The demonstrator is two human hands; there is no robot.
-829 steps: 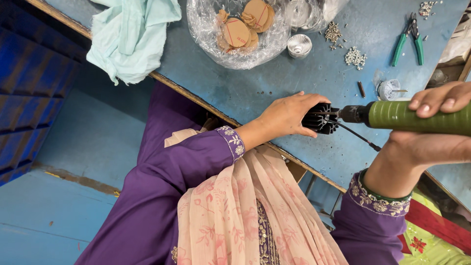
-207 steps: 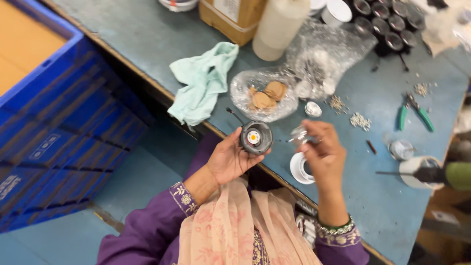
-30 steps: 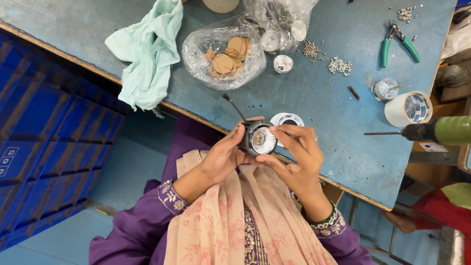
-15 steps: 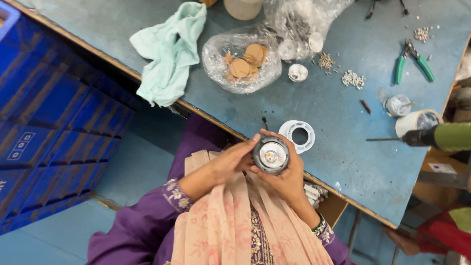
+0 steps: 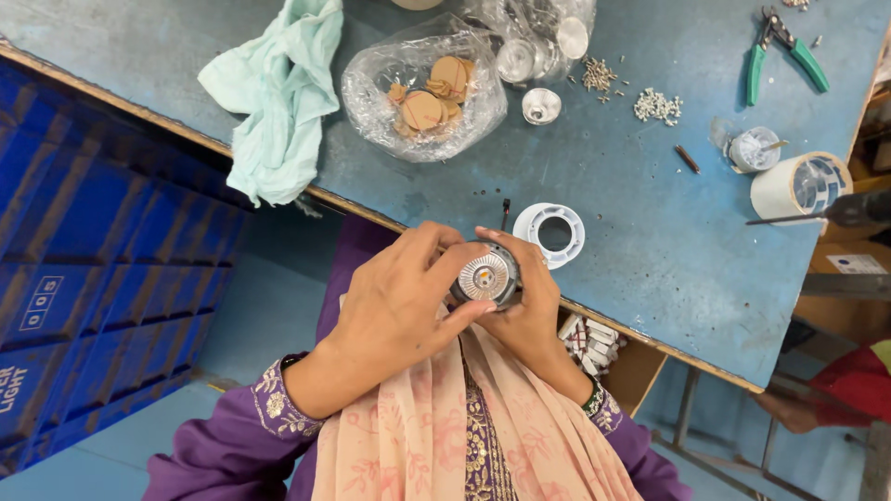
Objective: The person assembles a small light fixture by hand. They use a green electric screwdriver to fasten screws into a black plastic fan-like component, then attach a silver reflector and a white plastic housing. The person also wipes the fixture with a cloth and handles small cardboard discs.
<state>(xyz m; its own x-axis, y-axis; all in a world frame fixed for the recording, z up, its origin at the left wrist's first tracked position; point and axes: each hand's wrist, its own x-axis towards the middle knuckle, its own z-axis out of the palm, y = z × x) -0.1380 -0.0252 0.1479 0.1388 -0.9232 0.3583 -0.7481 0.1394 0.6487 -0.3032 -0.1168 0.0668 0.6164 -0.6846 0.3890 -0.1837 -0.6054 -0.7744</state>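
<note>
I see both hands meeting at the centre of the frame, just below the near edge of the blue table [image 5: 650,241]. My left hand [image 5: 394,306] wraps its fingers and thumb around a small round lamp part [image 5: 485,276], a dark body with a ribbed silver face and a small orange spot in the middle; the grip is closed on it from the left side. My right hand [image 5: 529,311] cups the same part from the right and beneath, with its fingers curled over the top edge, so it too is closed on the part. Just to the upper right of the hands, a white plastic ring [image 5: 549,233] lies flat on the table, near the edge. Further up, at the top centre, a clear plastic bag [image 5: 422,93] holds tan discs. A pale green cloth [image 5: 278,97] hangs over the table edge at upper left. Green-handled pliers [image 5: 780,51] lie at the upper right, and a roll of tape [image 5: 798,184] sits at the right edge.
</note>
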